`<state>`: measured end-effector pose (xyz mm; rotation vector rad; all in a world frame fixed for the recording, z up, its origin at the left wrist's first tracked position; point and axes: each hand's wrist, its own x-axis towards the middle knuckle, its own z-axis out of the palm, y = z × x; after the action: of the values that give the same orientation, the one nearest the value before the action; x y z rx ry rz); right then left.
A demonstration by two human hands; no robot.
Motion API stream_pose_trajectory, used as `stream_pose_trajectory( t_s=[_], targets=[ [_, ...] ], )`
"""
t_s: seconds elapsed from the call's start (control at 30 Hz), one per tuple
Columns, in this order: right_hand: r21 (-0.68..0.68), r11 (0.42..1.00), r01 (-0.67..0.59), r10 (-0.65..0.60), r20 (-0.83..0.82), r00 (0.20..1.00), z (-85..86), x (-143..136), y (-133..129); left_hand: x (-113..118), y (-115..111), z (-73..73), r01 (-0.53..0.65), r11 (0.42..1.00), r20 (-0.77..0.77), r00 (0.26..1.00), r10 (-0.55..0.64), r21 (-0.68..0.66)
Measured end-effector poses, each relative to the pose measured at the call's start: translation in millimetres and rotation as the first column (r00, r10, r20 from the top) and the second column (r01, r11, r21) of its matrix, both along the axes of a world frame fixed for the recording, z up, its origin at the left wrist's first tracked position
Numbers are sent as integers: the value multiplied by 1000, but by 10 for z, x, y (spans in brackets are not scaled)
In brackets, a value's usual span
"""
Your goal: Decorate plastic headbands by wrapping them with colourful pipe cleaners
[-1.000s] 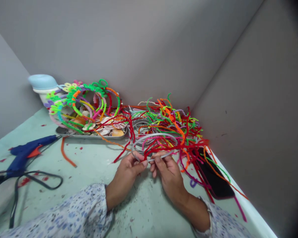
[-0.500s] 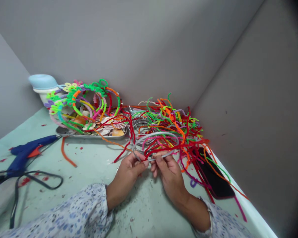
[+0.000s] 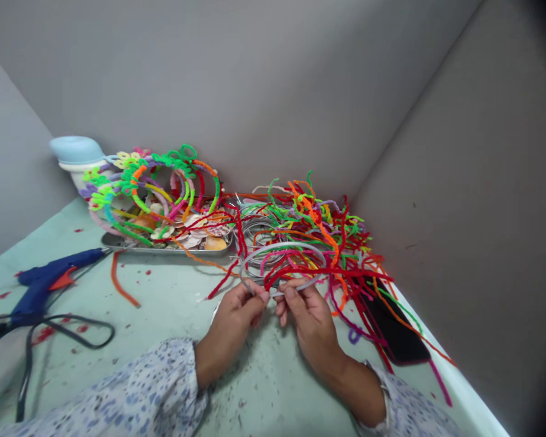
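A thin grey headband (image 3: 286, 246) is held up between my two hands above the table, its arch pointing away from me. My left hand (image 3: 231, 321) pinches its near side, together with the end of a red pipe cleaner (image 3: 330, 273) that stretches off to the right. My right hand (image 3: 310, 321) grips the band just beside, thumb on top and fingers curled beneath. Right behind lies a heap of coloured pipe cleaners (image 3: 309, 212), with several bare grey headbands (image 3: 259, 227) at its left. The fingertips partly hide where pipe cleaner and band meet.
Pipe-cleaner-wrapped headbands (image 3: 157, 161) stand in a metal tray (image 3: 164, 250) of shells. A light-blue-lidded bottle (image 3: 78, 152) stands behind. At left lies a blue glue gun (image 3: 54, 273) with its looping cord (image 3: 88, 346). A dark phone (image 3: 395, 328) lies at right, crossed by pipe cleaners.
The red pipe cleaner's free end has swung a little down and further right. The headband has shifted slightly left; both hands keep nearly the same grip.
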<state>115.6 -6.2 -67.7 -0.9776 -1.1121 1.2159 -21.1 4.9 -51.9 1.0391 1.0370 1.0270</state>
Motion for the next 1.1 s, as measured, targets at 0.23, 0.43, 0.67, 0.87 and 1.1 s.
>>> stream_pose_trajectory(
  t_s=[0.23,0.43,0.67,0.87,1.1],
  targets=[
    [40,999,-10,9,29,1000,-18,-18,-18,4,23,6,-14,999,71,997,17,-40],
    [7,1000,-11,10,16,1000,-39,-7,-15,4,4,10,-20,1000,-3,1000,20,-1],
    [-55,998,10,-14,-59,998,2,2,33,-1,-42,-28,-3,991,-120,993,19,137],
    [-70,997,9,-14,-75,997,-11,9,45,-16,-73,6,-60,920,-276,945,178,388],
    [-70,998,-2,-6,-101,995,-42,22,56,-35,-69,0,37,876,-434,878,201,481]
  ],
)
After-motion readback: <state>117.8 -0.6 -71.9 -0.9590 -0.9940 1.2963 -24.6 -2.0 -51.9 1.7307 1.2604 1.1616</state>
